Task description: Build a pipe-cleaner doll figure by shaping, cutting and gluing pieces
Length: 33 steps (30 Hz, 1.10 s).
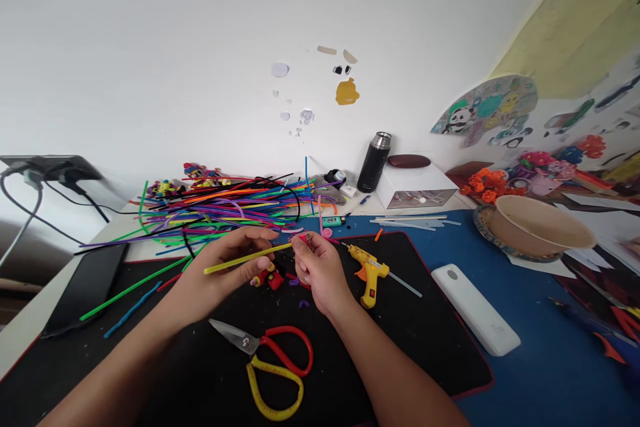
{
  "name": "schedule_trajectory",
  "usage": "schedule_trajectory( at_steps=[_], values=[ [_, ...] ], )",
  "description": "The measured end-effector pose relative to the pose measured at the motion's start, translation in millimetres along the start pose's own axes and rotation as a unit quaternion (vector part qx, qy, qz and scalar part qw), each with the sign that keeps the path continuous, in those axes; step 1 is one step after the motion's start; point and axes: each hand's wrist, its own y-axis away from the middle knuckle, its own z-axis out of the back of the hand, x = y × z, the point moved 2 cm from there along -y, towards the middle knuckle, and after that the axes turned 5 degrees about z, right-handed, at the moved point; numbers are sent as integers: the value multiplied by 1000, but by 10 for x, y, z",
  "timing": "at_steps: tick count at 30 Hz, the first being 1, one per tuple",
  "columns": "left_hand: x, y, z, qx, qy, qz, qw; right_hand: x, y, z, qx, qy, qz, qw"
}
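Note:
A yellow pipe cleaner (240,262) runs slantwise between my hands. My right hand (320,270) pinches its far end together with a small red piece (302,238). My left hand (220,270) is around the pipe cleaner with fingers and thumb apart; whether it touches the stem is unclear. Just beyond and below the hands, a small red and yellow figure (273,278) lies on the black mat, with purple bits (304,304) beside it. Scissors (257,345) with one red and one yellow handle rest nearer to me. A yellow glue gun (370,273) lies right of my right hand.
Many coloured pipe cleaners (225,207) are heaped at the back left, near a black phone (90,290). A black flask (374,163) and white box (415,183) stand behind. At right are a white power bank (475,310) and a bowl (540,227).

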Motion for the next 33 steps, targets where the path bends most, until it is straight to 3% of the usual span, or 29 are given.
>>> schedule_trajectory(
  at_steps=[6, 9, 12, 14, 17, 19, 21, 28, 31, 33],
  values=[
    [17, -10, 433, -17, 123, -39, 992, 16, -3, 28, -14, 10, 5, 1000],
    [3, -24, 600, -98, 176, -37, 979, 29, -3, 32, -2, 18, -3, 1000],
    [-93, -1, 624, -171, 74, -9, 982, 3, 2, 21, 28, 40, -8, 999],
    [-157, 11, 550, -143, -77, 55, 985, -29, 16, 10, 48, 82, 1, 995],
    [-198, 5, 372, 11, -205, 86, 975, -66, 45, 4, 63, 156, 25, 985],
    [-179, -6, 286, 78, -231, 84, 966, -76, 57, 9, 62, 187, 36, 980],
    [-139, -15, 239, 110, -238, 81, 962, -80, 58, 20, 55, 204, 43, 977],
    [-90, -21, 172, 129, -294, 87, 943, -118, 40, 31, 47, 194, 37, 979],
    [-96, -36, 213, 95, -289, 89, 948, -96, 36, 12, 42, 145, 24, 988],
    [-94, -51, 281, 36, -263, 75, 961, -65, 34, 1, 39, 112, 18, 993]
  ],
)
